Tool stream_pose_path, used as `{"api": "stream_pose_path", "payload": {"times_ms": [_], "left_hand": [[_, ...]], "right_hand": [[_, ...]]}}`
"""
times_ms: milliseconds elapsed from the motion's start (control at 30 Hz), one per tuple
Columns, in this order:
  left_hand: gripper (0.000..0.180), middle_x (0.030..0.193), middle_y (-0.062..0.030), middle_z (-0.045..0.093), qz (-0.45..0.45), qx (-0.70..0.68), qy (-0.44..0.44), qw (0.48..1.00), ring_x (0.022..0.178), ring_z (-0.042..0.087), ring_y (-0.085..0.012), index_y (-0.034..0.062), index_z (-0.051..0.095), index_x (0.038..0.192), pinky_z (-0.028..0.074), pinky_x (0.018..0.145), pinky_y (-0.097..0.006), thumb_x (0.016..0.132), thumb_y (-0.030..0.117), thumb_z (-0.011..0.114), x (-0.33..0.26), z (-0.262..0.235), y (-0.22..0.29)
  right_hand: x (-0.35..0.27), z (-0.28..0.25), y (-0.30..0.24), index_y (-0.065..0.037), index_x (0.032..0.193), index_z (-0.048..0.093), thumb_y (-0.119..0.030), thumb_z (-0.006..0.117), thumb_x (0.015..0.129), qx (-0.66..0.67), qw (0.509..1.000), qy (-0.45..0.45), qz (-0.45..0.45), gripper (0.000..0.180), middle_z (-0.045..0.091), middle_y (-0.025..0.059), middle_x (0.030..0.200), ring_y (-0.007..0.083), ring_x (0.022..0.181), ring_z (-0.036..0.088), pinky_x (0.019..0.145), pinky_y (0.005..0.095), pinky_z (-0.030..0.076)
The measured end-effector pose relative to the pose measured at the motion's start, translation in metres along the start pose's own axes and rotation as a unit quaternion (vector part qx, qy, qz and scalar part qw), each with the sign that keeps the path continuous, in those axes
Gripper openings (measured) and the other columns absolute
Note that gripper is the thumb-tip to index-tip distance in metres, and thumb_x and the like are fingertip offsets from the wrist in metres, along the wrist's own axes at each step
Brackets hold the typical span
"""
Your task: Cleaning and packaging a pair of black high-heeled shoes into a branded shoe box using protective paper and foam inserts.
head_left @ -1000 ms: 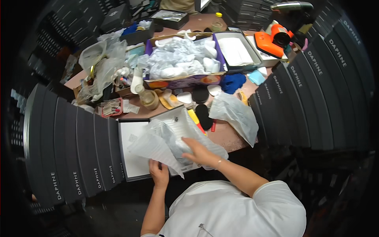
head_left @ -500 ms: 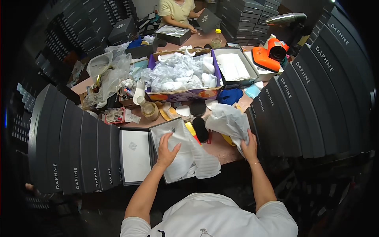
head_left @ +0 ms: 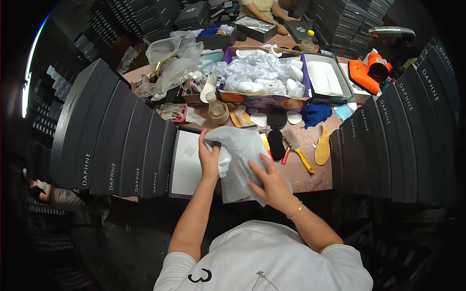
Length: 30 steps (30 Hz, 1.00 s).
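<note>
A sheet of white tissue paper (head_left: 238, 143) spreads over the right part of an open dark shoe box, hiding most of what lies there. My left hand (head_left: 209, 160) grips the paper's left edge, with a folded white piece bunched beside the thumb. On the paper's right side rests my right hand (head_left: 273, 183), its fingers spread. Whether a shoe lies inside the paper is hidden. Just left of my left hand is the box's pale inner panel (head_left: 183, 162), printed with a small pattern.
Dark shoe boxes stack on my left (head_left: 97, 136) and right (head_left: 388, 140). A yellow-handled brush (head_left: 303, 157), a tan insole-shaped piece (head_left: 322, 148) and a glass jar (head_left: 218, 112) lie or stand ahead. Behind are a carton of tissue (head_left: 264, 101) and an orange tool (head_left: 364, 76). A person works opposite.
My right hand has brought the tissue paper leftward over the box, uncovering the brush and insole-shaped piece. My left hand, open before, now grips the paper. The person opposite has lowered a dark lid.
</note>
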<state>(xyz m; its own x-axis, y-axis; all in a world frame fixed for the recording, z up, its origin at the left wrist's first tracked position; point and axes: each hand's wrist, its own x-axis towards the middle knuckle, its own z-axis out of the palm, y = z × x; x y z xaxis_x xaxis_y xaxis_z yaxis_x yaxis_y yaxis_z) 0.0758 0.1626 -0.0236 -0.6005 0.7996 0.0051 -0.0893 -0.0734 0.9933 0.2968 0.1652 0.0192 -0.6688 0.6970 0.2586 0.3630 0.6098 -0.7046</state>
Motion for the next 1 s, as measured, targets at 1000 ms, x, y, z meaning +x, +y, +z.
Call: {"api": "stream_pose_path", "payload": {"times_ms": [1000], "left_hand": [[0.041, 0.101, -0.0240, 0.065, -0.176, 0.198, 0.115, 0.958, 0.098, 0.062, -0.0398, -0.0027, 0.056, 0.115, 0.047, 0.084, -0.043, 0.082, 0.019, 0.064, 0.003, 0.027, -0.151]], "right_hand": [[-0.042, 0.048, 0.038, -0.005, 0.142, 0.040, -0.034, 0.062, 0.088, 0.040, 0.986, -0.141, -0.081, 0.065, 0.032, 0.0208, 0.149, 0.0368, 0.139, 0.029, 0.113, 0.0416, 0.024]]}}
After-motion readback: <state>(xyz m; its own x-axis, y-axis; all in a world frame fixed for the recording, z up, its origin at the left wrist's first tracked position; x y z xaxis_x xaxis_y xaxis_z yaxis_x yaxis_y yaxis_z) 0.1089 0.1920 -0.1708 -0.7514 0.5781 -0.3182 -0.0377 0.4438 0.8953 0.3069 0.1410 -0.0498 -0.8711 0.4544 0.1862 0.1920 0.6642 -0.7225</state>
